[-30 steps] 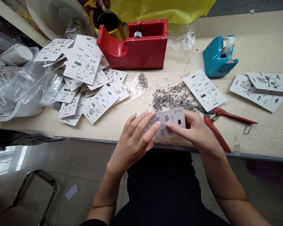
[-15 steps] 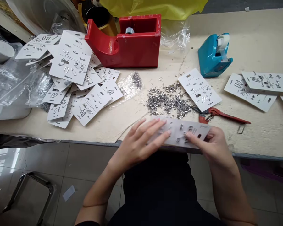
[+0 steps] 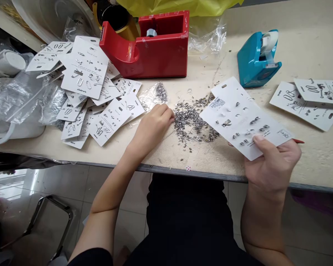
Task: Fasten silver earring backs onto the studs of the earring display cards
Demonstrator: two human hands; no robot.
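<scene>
My right hand (image 3: pixel 274 160) grips a white earring card (image 3: pixel 240 116) by its lower right end, thumb on top. The side facing up carries a barcode label and several small metal earring backs. My left hand (image 3: pixel 155 125) reaches to the left edge of a loose pile of tiny metal earring backs (image 3: pixel 192 120). Its fingertips are pinched together; whatever may be between them is hidden. The held card covers the right part of the pile.
Stacked earring cards (image 3: pixel 84 70) lie at the left beside plastic bags (image 3: pixel 24 92). A red tape dispenser (image 3: pixel 161 51) and a blue tape dispenser (image 3: pixel 255 61) stand behind the pile. More cards (image 3: pixel 305 105) lie right. A small plastic bag (image 3: pixel 154 96) holds metal bits.
My left hand has left the card and moved left and up to the pile. My right hand has raised and turned the card, which now covers the pliers and the other card behind.
</scene>
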